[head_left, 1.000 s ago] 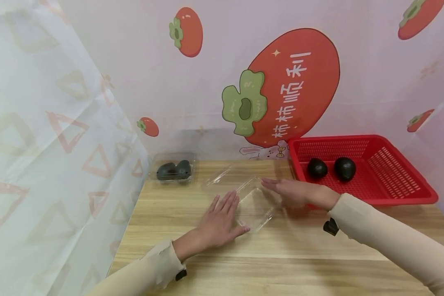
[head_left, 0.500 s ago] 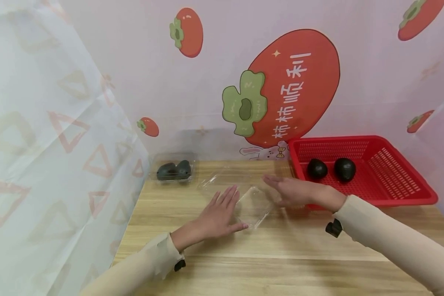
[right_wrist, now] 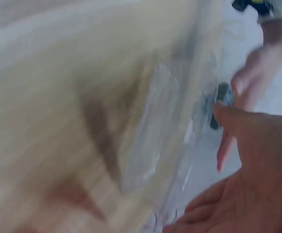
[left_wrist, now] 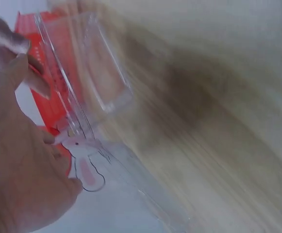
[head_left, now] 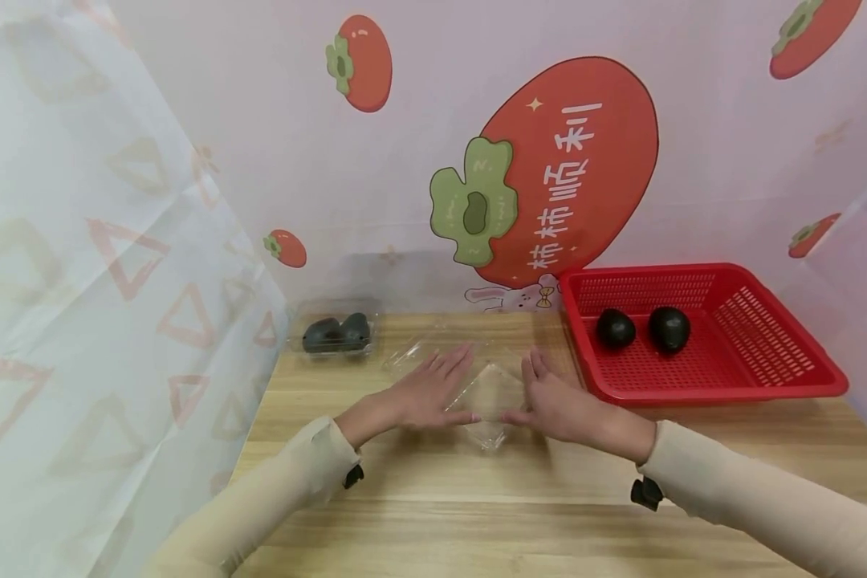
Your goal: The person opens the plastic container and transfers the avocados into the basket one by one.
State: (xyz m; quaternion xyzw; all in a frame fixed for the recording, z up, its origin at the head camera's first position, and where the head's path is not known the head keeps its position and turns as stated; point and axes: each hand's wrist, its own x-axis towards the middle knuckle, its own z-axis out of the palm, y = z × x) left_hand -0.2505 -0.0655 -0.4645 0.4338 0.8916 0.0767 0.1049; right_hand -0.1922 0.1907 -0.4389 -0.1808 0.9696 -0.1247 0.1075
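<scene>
A clear plastic clamshell box (head_left: 493,393) lies at an angle mid-table, its lid part (head_left: 412,350) folded back behind it. My left hand (head_left: 428,395) is at the box's left side with fingers straight. On the opposite side, my right hand (head_left: 567,405) extends its fingers forward and its thumb towards the left thumb. Both hands are over or beside the rim; whether they touch it I cannot tell. In the left wrist view, the box (left_wrist: 104,73) shows beyond the left hand (left_wrist: 26,165). The right wrist view has the box (right_wrist: 153,126) blurred beside the right hand (right_wrist: 257,179).
At the back left stands another clear box holding dark avocados (head_left: 336,333). A red plastic basket (head_left: 701,392) at the right contains two dark avocados (head_left: 669,329). A printed cloth wall (head_left: 405,185) rises behind the wooden table (head_left: 433,530).
The right hand has come down and nearer the box's right side, its thumb now spread inward. The left hand has shifted slightly forward. The box's lid part has swung a little to the left.
</scene>
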